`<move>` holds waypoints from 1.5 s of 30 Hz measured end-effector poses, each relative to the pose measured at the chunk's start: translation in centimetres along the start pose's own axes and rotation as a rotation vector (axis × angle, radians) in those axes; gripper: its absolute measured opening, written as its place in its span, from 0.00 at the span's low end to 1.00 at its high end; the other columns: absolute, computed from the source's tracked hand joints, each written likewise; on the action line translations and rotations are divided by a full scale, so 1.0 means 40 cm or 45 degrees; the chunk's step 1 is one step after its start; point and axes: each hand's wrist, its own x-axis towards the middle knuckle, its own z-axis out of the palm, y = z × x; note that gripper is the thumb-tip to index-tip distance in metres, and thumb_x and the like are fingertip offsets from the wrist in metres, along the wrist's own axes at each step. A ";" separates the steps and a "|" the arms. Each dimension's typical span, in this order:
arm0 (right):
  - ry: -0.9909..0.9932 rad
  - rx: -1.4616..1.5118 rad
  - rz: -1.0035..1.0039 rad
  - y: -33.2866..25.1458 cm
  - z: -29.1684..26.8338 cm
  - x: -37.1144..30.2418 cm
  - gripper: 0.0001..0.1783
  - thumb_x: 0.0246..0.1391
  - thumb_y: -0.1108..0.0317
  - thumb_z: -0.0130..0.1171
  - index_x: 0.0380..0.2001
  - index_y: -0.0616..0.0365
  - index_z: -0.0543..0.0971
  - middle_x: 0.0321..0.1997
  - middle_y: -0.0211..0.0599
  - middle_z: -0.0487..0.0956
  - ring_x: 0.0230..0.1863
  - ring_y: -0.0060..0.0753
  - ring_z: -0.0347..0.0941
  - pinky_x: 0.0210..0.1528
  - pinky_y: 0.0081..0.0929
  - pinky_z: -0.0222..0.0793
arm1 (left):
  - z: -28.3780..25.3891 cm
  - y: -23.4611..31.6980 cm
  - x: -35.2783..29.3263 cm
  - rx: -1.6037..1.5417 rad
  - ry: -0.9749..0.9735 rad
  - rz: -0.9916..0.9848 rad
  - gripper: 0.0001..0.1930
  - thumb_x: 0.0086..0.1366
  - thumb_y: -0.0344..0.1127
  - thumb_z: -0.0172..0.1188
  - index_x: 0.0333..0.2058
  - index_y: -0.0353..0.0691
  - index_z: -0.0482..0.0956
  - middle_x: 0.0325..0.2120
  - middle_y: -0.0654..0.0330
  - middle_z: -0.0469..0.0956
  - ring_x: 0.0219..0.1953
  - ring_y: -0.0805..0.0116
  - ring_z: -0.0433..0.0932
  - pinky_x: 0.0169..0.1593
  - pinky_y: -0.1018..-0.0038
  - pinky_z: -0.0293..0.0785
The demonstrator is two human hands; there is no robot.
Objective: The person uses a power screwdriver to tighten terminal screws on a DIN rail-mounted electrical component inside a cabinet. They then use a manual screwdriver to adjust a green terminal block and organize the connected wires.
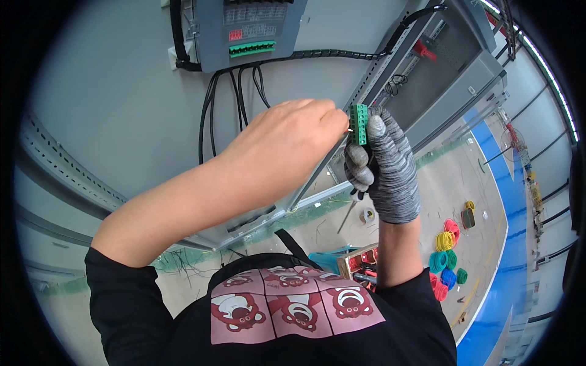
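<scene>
My bare left hand (296, 137) is closed in a pinch beside a green terminal block (359, 125). The pale tip of a thin wire (350, 130) shows at its fingertips, close to the block's left side; the rest of the wire is hidden. My right hand (395, 174), in a grey knitted glove, holds the block upright between thumb and fingers. Below the gloved fingers a screwdriver (347, 217) points down, its handle mostly hidden by that hand.
A grey device (247, 36) with a green terminal strip (252, 49) is mounted on the cabinet panel (122, 91) ahead. Black cables (212, 116) hang beneath it. On the floor at right lie coloured wire coils (445, 241) and a tape roll (367, 215). A toolbox (354, 262) stands near my body.
</scene>
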 end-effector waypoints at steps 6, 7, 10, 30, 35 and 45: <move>-0.201 -0.589 0.111 -0.052 -0.047 0.018 0.16 0.64 0.53 0.57 0.34 0.55 0.77 0.16 0.24 0.72 0.13 0.13 0.62 0.14 0.15 0.53 | -0.003 0.002 0.003 0.175 -0.022 0.044 0.03 0.59 0.26 0.57 0.31 0.36 0.71 0.24 0.55 0.70 0.29 0.53 0.74 0.33 0.61 0.70; -0.243 -0.654 0.136 -0.056 -0.050 0.020 0.17 0.64 0.52 0.57 0.33 0.55 0.77 0.16 0.24 0.71 0.12 0.12 0.62 0.14 0.15 0.53 | -0.004 0.003 0.001 0.221 -0.022 0.051 0.04 0.58 0.27 0.57 0.30 0.37 0.71 0.23 0.55 0.70 0.28 0.54 0.74 0.33 0.62 0.70; -0.257 -0.372 0.154 -0.008 -0.052 0.023 0.26 0.65 0.42 0.51 0.27 0.54 0.74 0.13 0.27 0.69 0.10 0.16 0.60 0.13 0.17 0.52 | 0.002 -0.004 -0.001 0.284 0.037 0.107 0.04 0.55 0.28 0.58 0.28 0.38 0.71 0.21 0.58 0.69 0.25 0.57 0.73 0.30 0.65 0.68; -0.239 0.232 0.229 0.030 -0.005 0.022 0.27 0.66 0.40 0.47 0.28 0.53 0.72 0.12 0.28 0.68 0.09 0.20 0.59 0.11 0.19 0.53 | 0.011 -0.004 0.002 0.191 0.061 0.029 0.05 0.55 0.25 0.58 0.29 0.39 0.71 0.20 0.57 0.71 0.25 0.54 0.75 0.29 0.61 0.69; -0.094 -0.172 -0.037 0.027 -0.025 0.023 0.28 0.65 0.39 0.47 0.28 0.54 0.73 0.11 0.28 0.68 0.07 0.21 0.58 0.09 0.20 0.52 | 0.010 0.005 0.013 0.155 0.042 0.005 0.06 0.56 0.25 0.58 0.32 0.39 0.72 0.20 0.57 0.71 0.26 0.54 0.75 0.31 0.62 0.70; -0.092 -0.319 -0.102 0.037 -0.046 0.018 0.27 0.67 0.41 0.46 0.28 0.54 0.73 0.12 0.26 0.67 0.11 0.18 0.59 0.14 0.18 0.52 | 0.011 0.015 0.016 0.158 0.032 0.001 0.08 0.53 0.24 0.58 0.33 0.39 0.73 0.21 0.58 0.71 0.26 0.55 0.75 0.33 0.64 0.69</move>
